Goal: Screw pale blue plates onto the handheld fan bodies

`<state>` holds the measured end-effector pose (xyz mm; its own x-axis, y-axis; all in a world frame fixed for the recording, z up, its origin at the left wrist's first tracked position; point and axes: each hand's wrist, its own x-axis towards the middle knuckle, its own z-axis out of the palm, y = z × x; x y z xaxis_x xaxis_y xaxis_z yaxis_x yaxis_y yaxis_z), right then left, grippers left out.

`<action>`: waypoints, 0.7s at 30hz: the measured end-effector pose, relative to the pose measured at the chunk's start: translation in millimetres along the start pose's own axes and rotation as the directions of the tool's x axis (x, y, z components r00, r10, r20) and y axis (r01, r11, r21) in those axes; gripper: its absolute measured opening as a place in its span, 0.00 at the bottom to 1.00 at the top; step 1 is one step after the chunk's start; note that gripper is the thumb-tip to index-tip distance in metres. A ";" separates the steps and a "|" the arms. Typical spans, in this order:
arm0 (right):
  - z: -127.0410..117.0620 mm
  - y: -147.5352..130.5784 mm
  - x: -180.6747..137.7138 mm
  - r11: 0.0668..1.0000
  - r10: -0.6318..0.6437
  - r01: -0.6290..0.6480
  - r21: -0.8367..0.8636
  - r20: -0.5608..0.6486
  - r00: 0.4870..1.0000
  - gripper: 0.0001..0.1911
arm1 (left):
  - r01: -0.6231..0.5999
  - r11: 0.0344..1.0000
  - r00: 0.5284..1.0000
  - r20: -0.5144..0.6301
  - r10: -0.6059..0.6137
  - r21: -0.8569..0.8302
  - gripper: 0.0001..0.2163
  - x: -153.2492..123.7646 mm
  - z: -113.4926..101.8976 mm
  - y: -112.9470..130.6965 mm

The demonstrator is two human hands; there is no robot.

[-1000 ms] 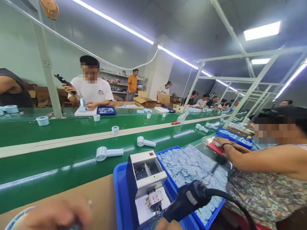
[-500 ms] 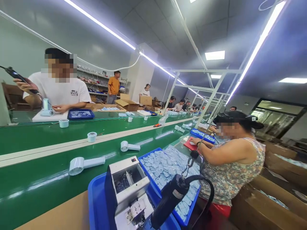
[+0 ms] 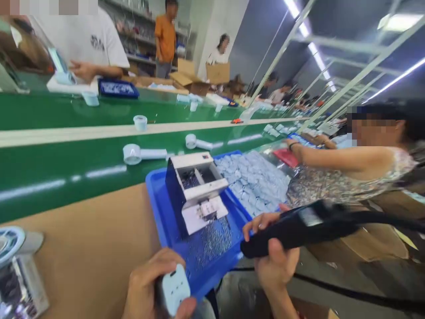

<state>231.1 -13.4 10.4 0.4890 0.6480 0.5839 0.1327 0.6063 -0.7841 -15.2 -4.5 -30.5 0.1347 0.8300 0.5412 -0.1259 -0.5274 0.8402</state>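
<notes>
In the lower middle, my left hand (image 3: pixel 146 281) is closed round a light blue plastic housing (image 3: pixel 175 288) with small dark holes in its face. Right of it, my right hand (image 3: pixel 274 261) grips a black electric screwdriver (image 3: pixel 299 226), tilted with its cable running off to the right. The screwdriver's tip is hard to make out and stands apart from the housing. Beyond both hands, a white and black screw feeder (image 3: pixel 199 190) sits in a blue tray (image 3: pixel 154 195). Loose screws (image 3: pixel 215 237) lie in that tray.
Another tray of flat light blue parts (image 3: pixel 255 177) stands behind the feeder. A green conveyor (image 3: pixel 83 186) carries white fan-shaped pieces (image 3: pixel 133 154). Cardboard (image 3: pixel 106 239) covers the bench at left, with a round part (image 3: pixel 20 243) on it. A co-worker's arm (image 3: pixel 338 159) is at right.
The view has tipped downward, bringing both my hands into sight. The screwdriver, which hung in front of the feeder, is now in my right hand, farther right and tilted nearly level.
</notes>
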 end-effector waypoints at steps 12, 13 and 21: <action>86.5 -13.0 57.3 0.968 -0.200 0.176 0.179 0.127 0.972 0.07 | -0.105 0.990 0.989 0.113 0.095 0.092 0.17 7.5 6.3 13.6; 90.1 -7.0 57.8 0.976 -0.180 0.157 0.152 0.154 0.972 0.06 | -0.109 0.988 0.989 0.111 0.097 0.108 0.17 7.1 7.4 14.0; 75.2 -20.6 40.5 1.000 0.001 0.003 -0.020 0.227 0.974 0.11 | -0.117 0.979 0.993 0.003 0.118 0.166 0.18 4.5 20.8 14.8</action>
<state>183.3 35.0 66.1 0.2804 0.7367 0.6154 0.1520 0.5990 -0.7862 4.0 -12.4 -15.0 0.1223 0.7616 0.6364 0.0244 -0.6434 0.7652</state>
